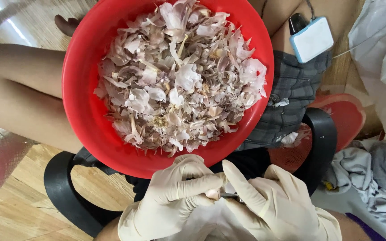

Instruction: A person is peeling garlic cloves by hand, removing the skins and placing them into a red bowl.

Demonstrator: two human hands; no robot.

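Pinching: small pale garlic clove [212, 194], caught between thumb and forefinger tips of both gloved hands, just below the near rim of the bowl.
Left hand [170, 203]: cream latex glove, forefinger curled over the top of the clove, thumb under it; fingers pressed together on it.
Right hand [275, 203]: same glove, forefinger stretched left to the clove, and it also seems to grip a thin dark metal blade [229, 195]; mostly hidden, cannot tell the handle.
Relation: clove sits right at the fingertips, between the hands, slightly nearer the left.
Axis: too little of the clove shows to call its long axis or which way it points; blade runs roughly left-right.
Bowl: round red plastic bowl [79, 111], on the person's lap, just beyond the fingers.
Contents: dry white-pink garlic skins [179, 76] heaped edge to edge.
Beyond: black chair arm [322, 134], grey cloth [371, 174] at right, wooden floor [18, 205].
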